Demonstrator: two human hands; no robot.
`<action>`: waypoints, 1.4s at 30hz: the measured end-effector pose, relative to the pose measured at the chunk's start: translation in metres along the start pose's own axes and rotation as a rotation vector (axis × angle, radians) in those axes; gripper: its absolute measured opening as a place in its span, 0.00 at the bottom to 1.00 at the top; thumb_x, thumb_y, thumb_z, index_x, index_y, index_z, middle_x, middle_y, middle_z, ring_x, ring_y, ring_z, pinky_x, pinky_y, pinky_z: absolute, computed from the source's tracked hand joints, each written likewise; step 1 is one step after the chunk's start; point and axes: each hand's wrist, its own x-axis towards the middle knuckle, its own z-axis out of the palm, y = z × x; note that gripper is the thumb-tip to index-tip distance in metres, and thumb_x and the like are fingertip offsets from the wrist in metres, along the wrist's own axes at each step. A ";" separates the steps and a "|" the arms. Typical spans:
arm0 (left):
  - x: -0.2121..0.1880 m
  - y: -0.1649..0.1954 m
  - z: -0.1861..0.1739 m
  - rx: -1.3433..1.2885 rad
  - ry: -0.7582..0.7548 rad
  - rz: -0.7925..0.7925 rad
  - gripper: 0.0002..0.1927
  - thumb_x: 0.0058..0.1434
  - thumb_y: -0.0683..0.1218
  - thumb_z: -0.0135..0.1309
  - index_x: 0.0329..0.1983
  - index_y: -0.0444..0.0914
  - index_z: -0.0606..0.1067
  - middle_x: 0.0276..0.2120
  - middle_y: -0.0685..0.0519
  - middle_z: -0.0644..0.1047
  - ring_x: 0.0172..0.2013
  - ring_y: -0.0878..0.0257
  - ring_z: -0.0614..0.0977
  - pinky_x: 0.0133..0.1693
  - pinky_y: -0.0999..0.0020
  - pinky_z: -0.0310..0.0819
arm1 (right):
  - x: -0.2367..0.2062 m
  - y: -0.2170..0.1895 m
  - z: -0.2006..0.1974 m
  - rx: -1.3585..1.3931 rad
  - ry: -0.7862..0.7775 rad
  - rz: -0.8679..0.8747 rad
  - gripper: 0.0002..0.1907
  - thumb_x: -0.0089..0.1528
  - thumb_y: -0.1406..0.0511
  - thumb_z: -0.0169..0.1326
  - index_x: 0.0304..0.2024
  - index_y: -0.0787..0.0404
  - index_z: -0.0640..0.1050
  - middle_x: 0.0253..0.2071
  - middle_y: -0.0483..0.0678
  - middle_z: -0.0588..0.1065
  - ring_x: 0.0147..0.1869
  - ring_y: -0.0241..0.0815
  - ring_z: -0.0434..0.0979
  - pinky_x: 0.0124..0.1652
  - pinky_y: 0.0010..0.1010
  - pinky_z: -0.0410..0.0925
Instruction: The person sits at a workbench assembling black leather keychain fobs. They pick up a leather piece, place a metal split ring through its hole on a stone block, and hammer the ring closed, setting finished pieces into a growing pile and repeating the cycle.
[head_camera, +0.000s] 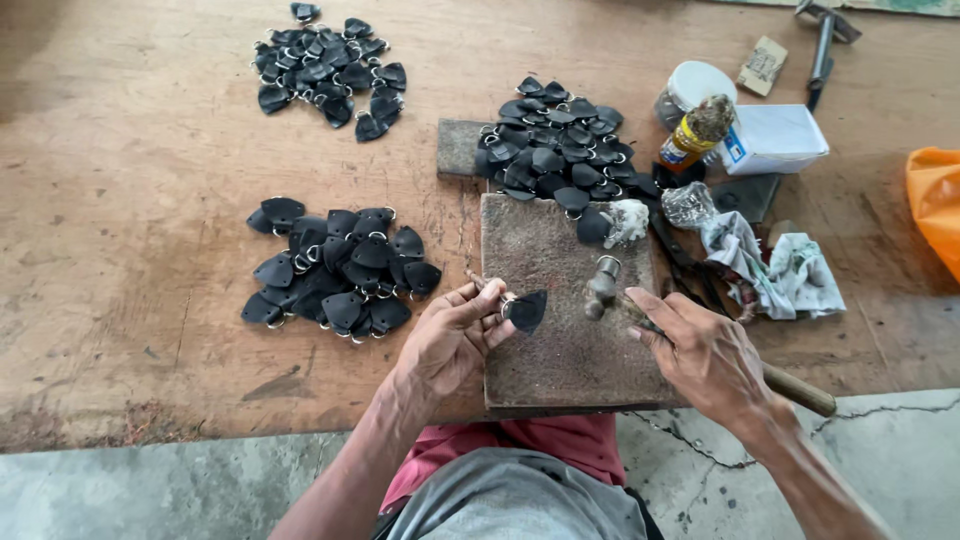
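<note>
My left hand (452, 335) pinches a small black leather piece with a metal ring (524, 310) and holds it on a worn rectangular work block (560, 350). Beside it, my right hand (705, 355) grips a hammer by its wooden handle (800, 392). The metal hammer head (602, 285) hovers just right of the leather piece, above the block.
Three heaps of black leather pieces with rings lie on the wooden table: far left (325, 68), near left (335, 272), behind the block (560, 150). At right are a glue bottle (695, 132), white box (773, 138), round tub (695, 88), rags (775, 272), orange bag (935, 200).
</note>
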 end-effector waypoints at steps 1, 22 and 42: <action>0.000 0.000 -0.002 -0.037 0.015 -0.023 0.07 0.69 0.43 0.51 0.46 0.35 0.75 0.36 0.55 0.80 0.36 0.66 0.83 0.42 0.70 0.82 | 0.000 0.003 0.006 0.001 -0.004 -0.003 0.27 0.58 0.62 0.61 0.62 0.50 0.75 0.29 0.49 0.73 0.29 0.47 0.75 0.31 0.42 0.70; -0.023 -0.007 0.052 1.601 -0.094 0.904 0.06 0.62 0.37 0.57 0.43 0.34 0.75 0.37 0.44 0.80 0.38 0.45 0.82 0.40 0.57 0.78 | -0.062 0.029 -0.057 1.298 0.439 -0.077 0.20 0.76 0.52 0.52 0.37 0.58 0.73 0.29 0.46 0.71 0.27 0.34 0.66 0.24 0.23 0.64; -0.044 -0.007 0.060 1.500 -0.128 0.712 0.12 0.61 0.38 0.56 0.49 0.36 0.76 0.41 0.44 0.82 0.43 0.45 0.84 0.43 0.57 0.79 | 0.013 0.007 0.033 -0.037 0.055 -0.042 0.30 0.62 0.60 0.58 0.68 0.50 0.72 0.35 0.49 0.74 0.37 0.45 0.73 0.37 0.37 0.72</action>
